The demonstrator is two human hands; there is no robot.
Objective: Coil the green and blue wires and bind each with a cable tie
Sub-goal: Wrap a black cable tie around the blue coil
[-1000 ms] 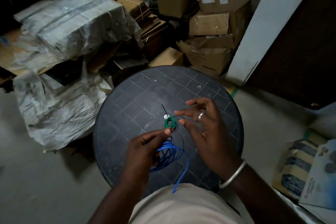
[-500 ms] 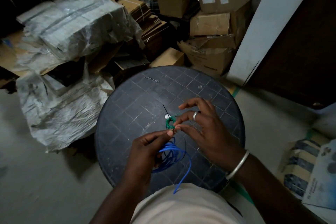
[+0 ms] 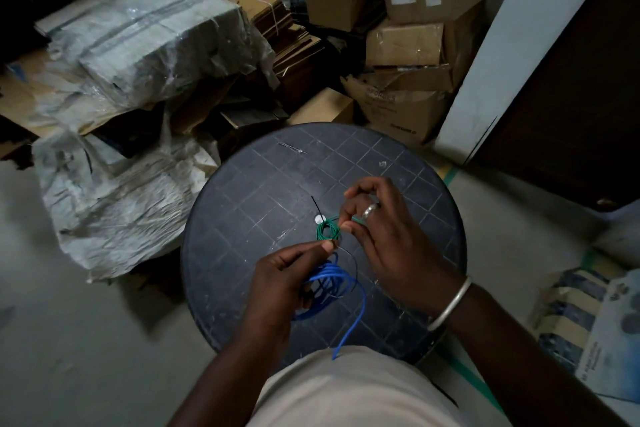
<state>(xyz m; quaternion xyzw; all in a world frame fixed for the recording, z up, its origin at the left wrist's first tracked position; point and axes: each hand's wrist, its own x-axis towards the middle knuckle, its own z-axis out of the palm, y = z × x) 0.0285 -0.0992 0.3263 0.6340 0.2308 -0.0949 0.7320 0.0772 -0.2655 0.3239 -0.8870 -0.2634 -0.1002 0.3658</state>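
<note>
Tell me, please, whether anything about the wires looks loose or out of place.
The blue wire looks untidy: its coil, held in the left hand, is slack, and one free end trails past the near rim of the table. The green wire, pinched by the right hand, is tightly coiled.

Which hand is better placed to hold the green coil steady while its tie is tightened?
Right, probably: the right hand pinches the green coil, while the left hand grips the blue coil.
</note>
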